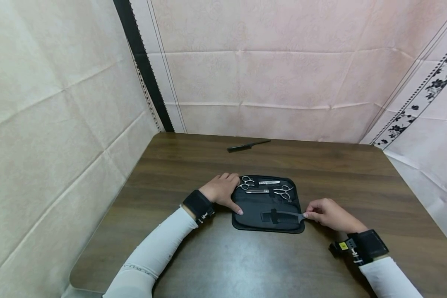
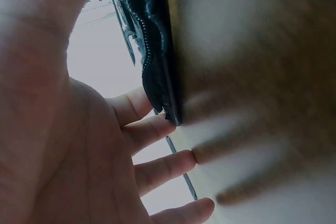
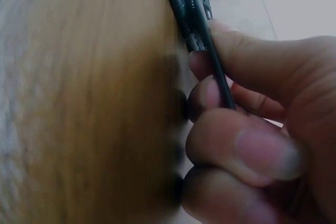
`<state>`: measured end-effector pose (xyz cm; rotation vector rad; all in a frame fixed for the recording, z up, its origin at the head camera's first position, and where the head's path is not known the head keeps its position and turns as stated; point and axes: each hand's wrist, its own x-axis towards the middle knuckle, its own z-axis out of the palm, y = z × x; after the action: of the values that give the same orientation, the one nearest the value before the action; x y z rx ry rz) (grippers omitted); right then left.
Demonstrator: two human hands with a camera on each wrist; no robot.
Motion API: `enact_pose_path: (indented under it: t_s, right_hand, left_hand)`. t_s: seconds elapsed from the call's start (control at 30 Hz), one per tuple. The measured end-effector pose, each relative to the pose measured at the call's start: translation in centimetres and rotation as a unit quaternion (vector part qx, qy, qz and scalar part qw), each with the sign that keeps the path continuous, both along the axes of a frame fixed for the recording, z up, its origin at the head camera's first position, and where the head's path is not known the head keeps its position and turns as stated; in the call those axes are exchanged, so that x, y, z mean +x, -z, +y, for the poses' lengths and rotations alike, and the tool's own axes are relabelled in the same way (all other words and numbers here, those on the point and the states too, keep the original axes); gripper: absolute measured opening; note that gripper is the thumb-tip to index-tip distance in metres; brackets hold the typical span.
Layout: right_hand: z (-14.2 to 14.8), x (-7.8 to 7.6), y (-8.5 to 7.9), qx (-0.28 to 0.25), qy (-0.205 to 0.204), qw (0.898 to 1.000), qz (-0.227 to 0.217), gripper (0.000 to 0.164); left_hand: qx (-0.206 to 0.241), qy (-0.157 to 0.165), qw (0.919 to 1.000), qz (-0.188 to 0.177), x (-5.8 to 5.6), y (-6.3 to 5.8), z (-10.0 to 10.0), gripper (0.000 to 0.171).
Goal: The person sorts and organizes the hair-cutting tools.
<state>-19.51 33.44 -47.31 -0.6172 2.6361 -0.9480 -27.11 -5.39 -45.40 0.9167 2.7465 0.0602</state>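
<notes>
A black zip-up case [image 1: 250,221] lies unfolded on the table, two pairs of silver hair scissors [image 1: 283,189] in its far half. In its near half a dark comb [image 1: 287,213] sits under a small strap. My right hand [image 1: 331,215] pinches the comb's end at the case's right edge; in the right wrist view its thumb and fingers [image 3: 215,137] close about a thin black strip. At the left edge rests my left hand [image 1: 223,192], thumb over the case. The left wrist view shows its fingers [image 2: 163,171] extended, some touching the zippered rim [image 2: 157,61].
A second black comb [image 1: 242,147] with a thin tail lies near the far edge of the brown wooden table [image 1: 193,157]. Pale cloth [image 1: 283,78] hangs behind the table and along its sides.
</notes>
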Motion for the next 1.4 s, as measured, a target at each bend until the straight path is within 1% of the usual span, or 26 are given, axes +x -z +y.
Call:
enact_pose_path:
  t_s: [0.27, 0.57, 0.87, 1.07, 1.4]
  right_hand:
    - [-0.4, 0.2, -0.1, 0.001, 0.003, 1.000, 0.003, 0.017]
    - [-0.7, 0.0, -0.1, 0.002, 0.001, 1.000, 0.009, 0.017]
    - [-0.8, 0.1, 0.1, -0.006, 0.006, 1.000, 0.008, 0.010]
    - [-1.0, 0.1, 0.2, -0.016, 0.006, 1.000, 0.011, 0.012]
    - [-1.4, 0.2, 0.2, -0.015, 0.009, 1.000, 0.025, 0.014]
  left_hand:
    - [0.000, -0.002, 1.0000, -0.002, -0.1, 0.2, 0.0, 0.095]
    - [-0.002, -0.003, 1.0000, 0.002, -0.3, 0.3, 0.0, 0.094]
    - [0.005, -0.001, 1.0000, 0.004, -0.2, 0.3, 0.0, 0.090]
    - [0.001, -0.002, 1.0000, 0.001, -0.1, 0.3, 0.0, 0.091]
    - [-0.001, -0.004, 1.0000, 0.000, -0.2, 0.3, 0.0, 0.094]
